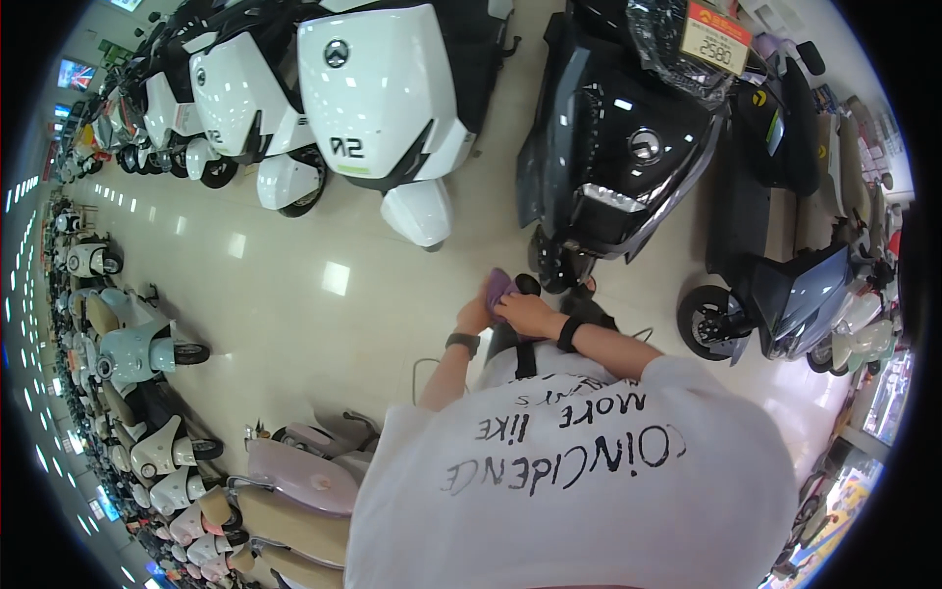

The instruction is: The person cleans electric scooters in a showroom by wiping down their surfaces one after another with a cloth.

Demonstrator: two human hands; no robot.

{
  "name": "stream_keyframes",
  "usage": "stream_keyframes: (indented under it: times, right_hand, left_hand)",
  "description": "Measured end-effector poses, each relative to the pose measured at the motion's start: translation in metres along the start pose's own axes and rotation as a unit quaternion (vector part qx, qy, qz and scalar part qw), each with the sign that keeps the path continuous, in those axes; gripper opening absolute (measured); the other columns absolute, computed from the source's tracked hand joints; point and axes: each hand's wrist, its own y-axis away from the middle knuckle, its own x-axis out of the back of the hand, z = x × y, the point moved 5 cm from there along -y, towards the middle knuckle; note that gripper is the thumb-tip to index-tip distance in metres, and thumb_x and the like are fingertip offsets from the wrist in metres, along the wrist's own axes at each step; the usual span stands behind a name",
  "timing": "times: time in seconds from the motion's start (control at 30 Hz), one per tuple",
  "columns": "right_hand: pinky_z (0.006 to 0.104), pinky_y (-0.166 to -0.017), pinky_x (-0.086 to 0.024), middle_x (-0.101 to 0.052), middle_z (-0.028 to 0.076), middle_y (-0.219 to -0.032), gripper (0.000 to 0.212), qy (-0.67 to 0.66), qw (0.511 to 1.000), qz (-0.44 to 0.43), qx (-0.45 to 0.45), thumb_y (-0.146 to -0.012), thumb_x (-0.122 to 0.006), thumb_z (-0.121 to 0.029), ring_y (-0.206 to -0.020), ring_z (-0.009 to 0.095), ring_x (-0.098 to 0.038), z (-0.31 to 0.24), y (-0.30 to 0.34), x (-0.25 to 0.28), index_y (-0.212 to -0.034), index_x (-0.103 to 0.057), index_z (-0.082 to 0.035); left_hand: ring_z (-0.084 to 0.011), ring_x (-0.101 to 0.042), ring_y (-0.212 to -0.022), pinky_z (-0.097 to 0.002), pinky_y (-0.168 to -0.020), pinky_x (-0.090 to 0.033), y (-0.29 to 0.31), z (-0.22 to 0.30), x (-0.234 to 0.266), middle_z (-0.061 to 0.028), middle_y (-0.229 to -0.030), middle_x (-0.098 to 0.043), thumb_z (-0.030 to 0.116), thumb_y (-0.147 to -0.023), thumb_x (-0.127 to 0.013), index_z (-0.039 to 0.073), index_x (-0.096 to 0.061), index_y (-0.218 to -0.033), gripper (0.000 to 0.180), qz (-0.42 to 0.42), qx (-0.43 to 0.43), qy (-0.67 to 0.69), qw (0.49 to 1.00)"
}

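Note:
My left hand (477,316) and my right hand (526,312) meet in front of my chest, both closed on a small purple cloth (497,286). The cloth is bunched between the fingers, so only its upper part shows. My left wrist carries a dark watch and my right wrist a black band. Just beyond the hands stands a black scooter (628,147), with its front wheel and lower nose closest to the cloth. My white printed T-shirt (589,491) fills the lower middle of the view.
White scooters (383,88) stand in a row at the upper left. A dark grey scooter (785,294) is at the right. Pale green, cream and lilac scooters line the left and lower left (294,471). Glossy beige floor (294,294) lies between the rows. A price tag (716,37) hangs on the black scooter.

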Motion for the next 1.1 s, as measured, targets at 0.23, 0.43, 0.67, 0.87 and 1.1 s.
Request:
stream_keyframes:
  times: [0.23,0.43,0.67,0.87,1.1]
  right_hand:
    - [0.04,-0.061,-0.046,-0.06,0.01,-0.08,0.018,0.01,0.989,-0.121,0.087,-0.07,-0.058,-0.021,-0.075,0.028,-0.059,-0.015,-0.054,-0.004,-0.084,-0.056,-0.01]
    - [0.0396,-0.067,-0.048,-0.062,0.013,-0.084,0.026,-0.001,0.983,-0.185,0.002,-0.066,-0.063,-0.027,-0.081,0.029,-0.06,0.027,-0.079,-0.013,-0.086,-0.063,-0.011]
    - [0.0392,-0.066,-0.045,-0.06,0.013,-0.078,0.03,-0.062,0.981,-0.163,-0.08,-0.068,-0.063,-0.034,-0.076,0.031,-0.058,0.063,-0.099,0.019,-0.078,-0.059,-0.006]
    - [0.0384,-0.066,-0.043,-0.057,0.014,-0.079,0.021,-0.138,0.983,-0.047,-0.113,-0.068,-0.063,-0.02,-0.078,0.032,-0.054,0.081,-0.138,0.047,-0.078,-0.054,-0.005]
    - [0.0404,-0.066,-0.042,-0.056,0.01,-0.077,0.019,-0.188,0.979,0.032,-0.074,-0.07,-0.061,-0.016,-0.084,0.031,-0.052,0.061,-0.172,0.088,-0.082,-0.051,-0.006]
  left_hand:
    - [-0.0321,-0.059,-0.077,-0.0413,-0.068,-0.046,0.059,-0.041,0.026,-0.0153,-0.078,-0.062,0.02,-0.073,-0.053,0.009,-0.058,-0.094,0.025,-0.03,0.043,-0.023,0.998]
    - [-0.0278,-0.06,-0.069,-0.037,-0.062,-0.045,0.08,-0.026,0.063,-0.0093,-0.068,-0.061,0.02,-0.08,-0.046,0.009,-0.057,-0.086,0.017,0.129,0.017,0.097,0.987]
    - [-0.0225,-0.06,-0.064,-0.0332,-0.059,-0.044,0.045,0.001,0.137,-0.0061,-0.066,-0.061,0.019,-0.083,-0.045,0.01,-0.055,-0.09,0.016,0.084,0.047,0.099,0.99]
    - [-0.0248,-0.059,-0.068,-0.0363,-0.06,-0.044,0.014,0.014,0.192,-0.0048,-0.068,-0.061,0.021,-0.081,-0.049,0.012,-0.059,-0.09,0.016,0.134,0.028,0.02,0.99]
    - [-0.0307,-0.059,-0.072,-0.0356,-0.06,-0.046,-0.001,0.016,0.259,-0.0111,-0.075,-0.062,0.016,-0.083,-0.051,0.007,-0.054,-0.092,0.013,0.181,0.065,0.031,0.981]
